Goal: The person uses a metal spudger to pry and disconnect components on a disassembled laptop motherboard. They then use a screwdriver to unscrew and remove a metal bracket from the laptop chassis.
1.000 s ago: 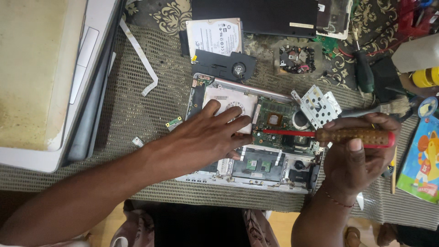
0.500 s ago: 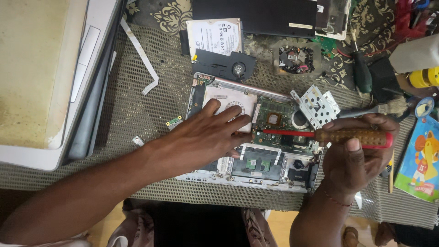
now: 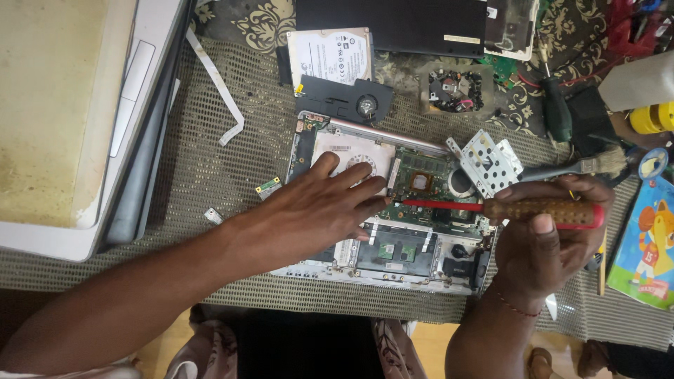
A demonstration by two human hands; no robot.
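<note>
An opened laptop base (image 3: 421,270) with its green circuit board (image 3: 421,179) exposed lies on a mesh mat. My left hand (image 3: 309,210) rests flat on the board, fingers spread, fingertips near the screwdriver's tip. My right hand (image 3: 544,242) grips a screwdriver (image 3: 519,210) with an amber handle and a red shaft. It lies almost level and points left onto the board.
A perforated metal bracket (image 3: 488,163) lies at the board's right corner. Behind it are a black fan (image 3: 347,104), a hard drive (image 3: 330,55), a black laptop part (image 3: 393,21) and a green-handled screwdriver (image 3: 556,112). A white laptop lid (image 3: 91,119) lies left, a colourful booklet (image 3: 649,245) right.
Nothing has visibly moved; both hands and the screwdriver stay where they were on the board.
</note>
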